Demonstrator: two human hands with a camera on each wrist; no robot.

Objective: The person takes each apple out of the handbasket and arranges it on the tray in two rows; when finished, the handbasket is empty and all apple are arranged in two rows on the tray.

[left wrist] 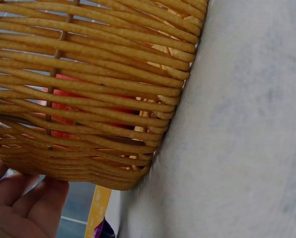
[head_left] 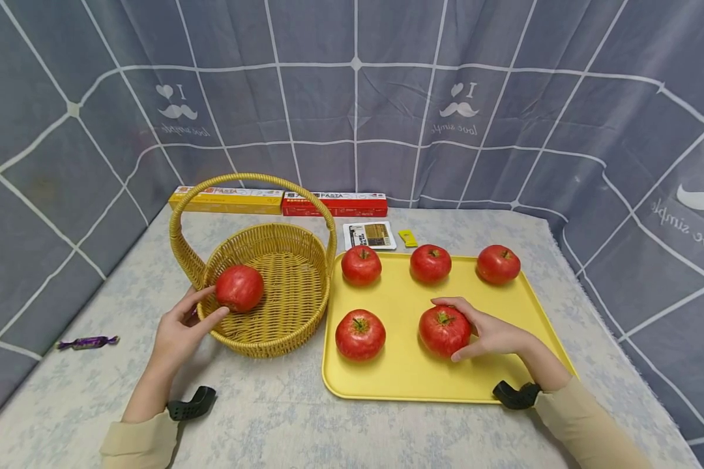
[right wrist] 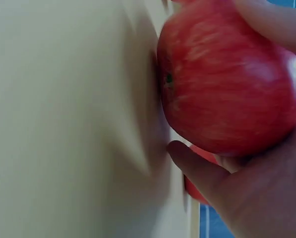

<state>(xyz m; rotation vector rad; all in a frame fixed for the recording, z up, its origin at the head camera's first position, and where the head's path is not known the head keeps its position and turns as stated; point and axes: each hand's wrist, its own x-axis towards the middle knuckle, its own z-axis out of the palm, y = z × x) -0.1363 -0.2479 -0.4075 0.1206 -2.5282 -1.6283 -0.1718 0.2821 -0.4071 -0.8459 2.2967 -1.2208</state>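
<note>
My left hand [head_left: 176, 329] is at the left rim of the wicker basket [head_left: 308, 332], gripping it with thumb and index finger over the edge and other fingers lower outside. In the left wrist view, fingers [left wrist: 41, 203] lie against the woven wall. A red apple [head_left: 240, 288] sits inside, beside the thumb and index tips, its redness showing through the weave. On the yellow tray [head_left: 405, 378], my right hand [head_left: 493, 332] grips another apple [head_left: 444, 331], fingers around its far side and thumb low on the near side. That apple fills much of the right wrist view.
Several more apples, including one apple [head_left: 360, 334] left of the right hand, lie on the tray. Behind stand a yellow pasta box [head_left: 229, 200], a red pasta box [head_left: 334, 205], a white packet [head_left: 369, 235] and a yellow sachet [head_left: 407, 238]. A purple wrapped candy [head_left: 88, 342] lies far left.
</note>
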